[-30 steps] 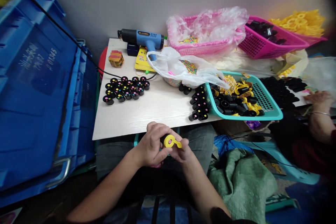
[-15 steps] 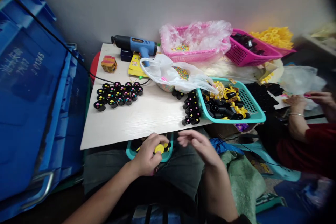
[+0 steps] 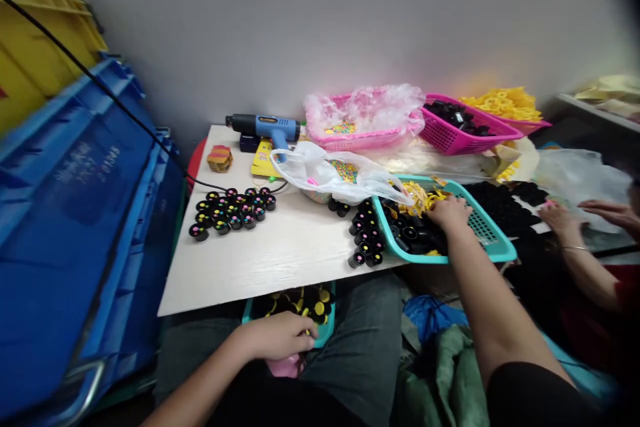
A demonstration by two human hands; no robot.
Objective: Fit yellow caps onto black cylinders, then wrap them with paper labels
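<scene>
On my lap, partly under the table edge, is a small teal basket of black pieces with yellow round tops. My left hand is at its near side, thumb and fingertips a little apart around a glimpse of yellow; I see nothing firmly gripped. My right hand reaches into the larger teal basket on the table, fingers bunched down among yellow plastic parts and black cylinders. What its fingertips pinch is hidden. Black cups with coloured dots stand left of that basket.
Another group of dotted black cups is on the table's left. Behind are a blue heat gun, a white plastic bag of beads and pink baskets. Blue crates rise at left; a co-worker's hands are at right.
My right hand has moved from above my lap up and right into the larger basket. My left hand, earlier beside a yellow round piece, has lowered slightly. The view has shifted too.
</scene>
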